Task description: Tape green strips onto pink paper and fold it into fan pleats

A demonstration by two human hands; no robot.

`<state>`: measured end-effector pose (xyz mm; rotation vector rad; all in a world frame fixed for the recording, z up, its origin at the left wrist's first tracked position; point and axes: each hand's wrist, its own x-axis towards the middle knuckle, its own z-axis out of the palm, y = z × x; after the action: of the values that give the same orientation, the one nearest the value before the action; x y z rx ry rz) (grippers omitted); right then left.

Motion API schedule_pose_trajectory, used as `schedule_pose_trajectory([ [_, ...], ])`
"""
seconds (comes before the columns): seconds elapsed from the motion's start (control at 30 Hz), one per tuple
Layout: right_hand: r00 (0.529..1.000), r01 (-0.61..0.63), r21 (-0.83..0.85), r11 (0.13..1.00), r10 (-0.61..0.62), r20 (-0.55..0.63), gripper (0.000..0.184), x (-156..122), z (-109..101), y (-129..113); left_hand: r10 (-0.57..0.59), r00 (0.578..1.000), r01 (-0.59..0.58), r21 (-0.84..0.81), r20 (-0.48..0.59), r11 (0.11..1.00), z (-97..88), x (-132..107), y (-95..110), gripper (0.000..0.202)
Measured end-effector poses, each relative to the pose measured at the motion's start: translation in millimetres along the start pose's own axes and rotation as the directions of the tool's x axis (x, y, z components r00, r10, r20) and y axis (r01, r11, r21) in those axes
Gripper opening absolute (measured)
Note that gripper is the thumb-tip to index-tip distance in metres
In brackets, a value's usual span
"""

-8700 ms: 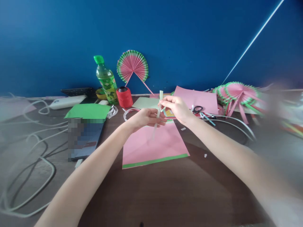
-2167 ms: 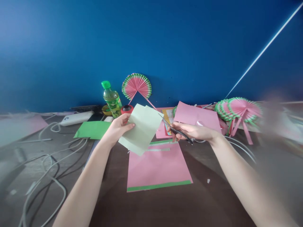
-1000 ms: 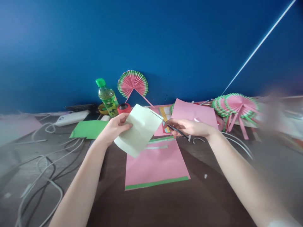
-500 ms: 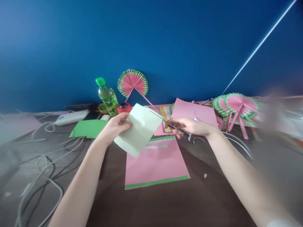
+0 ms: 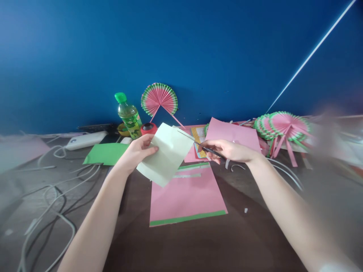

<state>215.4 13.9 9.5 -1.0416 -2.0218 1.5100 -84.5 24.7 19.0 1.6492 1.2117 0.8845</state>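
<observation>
Pinched between the thumb and fingers of my left hand [image 5: 141, 153] is a pale green sheet of paper [image 5: 167, 156], tilted above the table. My right hand [image 5: 224, 150] grips dark-handled scissors [image 5: 208, 149], whose blades lie along the upper right edge of that sheet. Below it, a pink sheet of paper [image 5: 188, 202] rests on the table, with a green strip [image 5: 188, 218] along its near edge. Pale and green strips also lie near its far edge, partly covered by the held sheet.
A green-capped bottle [image 5: 129, 118] and a pleated pink-and-green paper fan [image 5: 159, 100] stand by the blue wall. More fans [image 5: 286, 126] lie at right. Left are a green sheet [image 5: 104, 154], a white power bank [image 5: 86, 140] and tangled cables [image 5: 52, 207]. Another pink sheet [image 5: 232, 134] lies behind my right hand.
The pale green sheet and the scissors have shifted only very slightly. Both hands keep their hold, and everything on the table stays where it was.
</observation>
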Motion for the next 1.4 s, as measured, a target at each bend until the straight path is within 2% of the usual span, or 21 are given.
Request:
schedule_pose_trajectory([
  [0.37, 0.999, -0.015, 0.017, 1.0, 0.015, -0.036, 0.035, 1, 2, 1, -0.016, 1.0, 0.017, -0.069, 0.024, 0.997, 0.0, -1, 1, 0.031],
  [0.7, 0.997, -0.072, -0.056, 0.996, 0.071, -0.033, 0.038, 0, 5, -6, -0.078, 0.997, 0.081, -0.146, 0.031, 0.986, 6.8, -4, 8, 0.043],
  [0.8, 0.994, -0.107, -0.06, 0.992, 0.108, 0.013, 0.037, -2, 4, -10, -0.087, 0.995, 0.093, -0.138, 0.052, 0.986, 6.6, -5, 8, 0.043],
  [0.9, 0.978, -0.162, -0.049, 0.986, 0.167, 0.122, 0.042, -8, -4, -10, -0.084, 0.996, 0.087, -0.084, 0.038, 0.993, 0.7, -4, 5, 0.043],
  [1.0, 0.942, -0.211, -0.045, 0.976, 0.215, 0.256, 0.047, -16, -15, -6, -0.089, 0.996, 0.089, -0.006, 0.009, 0.996, -9.2, -4, 2, 0.04],
  [1.03, 0.938, -0.218, -0.046, 0.975, 0.222, 0.267, 0.048, -17, -17, -5, -0.093, 0.996, 0.093, 0.029, 0.011, 0.995, -12.2, -4, 2, 0.038],
  [1.17, 0.939, -0.197, -0.02, 0.98, 0.194, 0.285, 0.046, -18, -19, -5, -0.096, 0.99, 0.073, 0.201, 0.105, 0.977, -15.6, -4, 4, 0.031],
  [1.27, 0.925, -0.162, -0.053, 0.985, 0.171, 0.339, 0.042, -14, -13, -7, -0.064, 0.985, 0.008, 0.322, 0.162, 0.947, -9.1, -5, 7, 0.029],
  [1.4, 0.898, -0.173, -0.129, 0.976, 0.21, 0.386, 0.038, -7, -6, -5, -0.054, 0.959, -0.079, 0.442, 0.279, 0.893, 2.5, -3, 7, 0.031],
])
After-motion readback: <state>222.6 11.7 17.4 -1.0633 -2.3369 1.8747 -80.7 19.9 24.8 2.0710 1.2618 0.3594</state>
